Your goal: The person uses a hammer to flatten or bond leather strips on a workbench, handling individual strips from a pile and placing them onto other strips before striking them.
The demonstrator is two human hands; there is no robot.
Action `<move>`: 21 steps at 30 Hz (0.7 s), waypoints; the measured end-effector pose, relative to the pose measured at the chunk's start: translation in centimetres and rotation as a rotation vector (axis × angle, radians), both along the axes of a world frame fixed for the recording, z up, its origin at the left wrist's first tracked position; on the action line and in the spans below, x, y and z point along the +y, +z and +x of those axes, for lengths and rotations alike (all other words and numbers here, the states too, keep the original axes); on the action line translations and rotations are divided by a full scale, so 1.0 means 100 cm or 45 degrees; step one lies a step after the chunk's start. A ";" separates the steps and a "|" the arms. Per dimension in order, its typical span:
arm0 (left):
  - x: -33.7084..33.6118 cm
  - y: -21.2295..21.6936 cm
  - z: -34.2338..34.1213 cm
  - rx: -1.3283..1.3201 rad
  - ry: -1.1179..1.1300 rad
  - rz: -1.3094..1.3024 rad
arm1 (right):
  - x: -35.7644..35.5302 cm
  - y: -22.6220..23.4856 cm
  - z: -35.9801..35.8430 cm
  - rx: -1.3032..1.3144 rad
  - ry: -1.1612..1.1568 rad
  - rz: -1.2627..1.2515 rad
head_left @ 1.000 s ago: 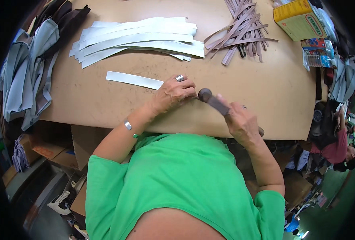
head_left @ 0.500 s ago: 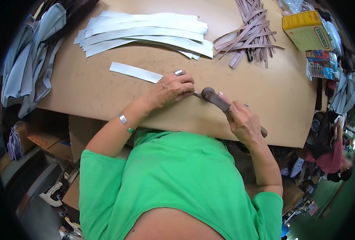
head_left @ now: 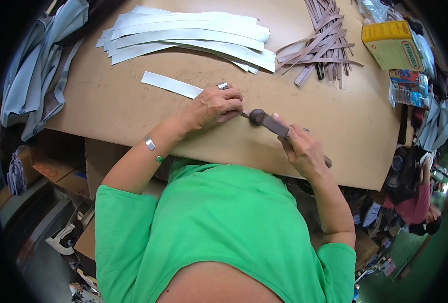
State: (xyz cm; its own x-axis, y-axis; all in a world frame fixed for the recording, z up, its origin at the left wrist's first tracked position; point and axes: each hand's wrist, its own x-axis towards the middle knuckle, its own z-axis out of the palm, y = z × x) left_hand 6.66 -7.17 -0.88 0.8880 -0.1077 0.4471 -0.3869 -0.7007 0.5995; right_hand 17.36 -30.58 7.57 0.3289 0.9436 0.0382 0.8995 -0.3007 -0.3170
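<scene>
A hammer with a round, dark head is gripped in my right hand, its handle end showing below the fist. Its head rests on or just above the tabletop, close by the fingertips of my left hand. Those fingers are curled and pressed down over a white strip, whose far-left part sticks out beyond the hand. A thin, darker end of the strip shows between my left fingers and the hammer head. What lies under the left palm is hidden.
Pale strips lie stacked on the table at the back. A heap of narrow brown strips sits right of them. A yellow box stands at the right edge; grey cloth pieces hang at the left. Another person is at far right.
The whole view has shifted slightly. My left hand stays on the white strip and the hammer head stays by its end, with little other movement.
</scene>
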 end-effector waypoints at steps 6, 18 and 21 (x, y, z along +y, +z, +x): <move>0.001 0.005 -0.002 0.035 0.019 0.024 | 0.003 -0.008 -0.002 0.027 0.056 0.092; 0.013 0.000 -0.006 -0.011 0.007 -0.009 | 0.019 -0.002 -0.001 -0.009 0.074 0.028; 0.012 0.002 -0.006 0.004 0.030 -0.021 | 0.022 -0.002 -0.006 -0.036 0.063 0.019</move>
State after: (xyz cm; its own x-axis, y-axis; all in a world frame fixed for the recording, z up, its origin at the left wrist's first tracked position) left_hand 6.09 -6.00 -0.66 0.8917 -0.0796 0.4456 -0.3684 -0.6994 0.6124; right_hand 16.79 -28.41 7.33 0.2808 0.9578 0.0613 0.9218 -0.2513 -0.2950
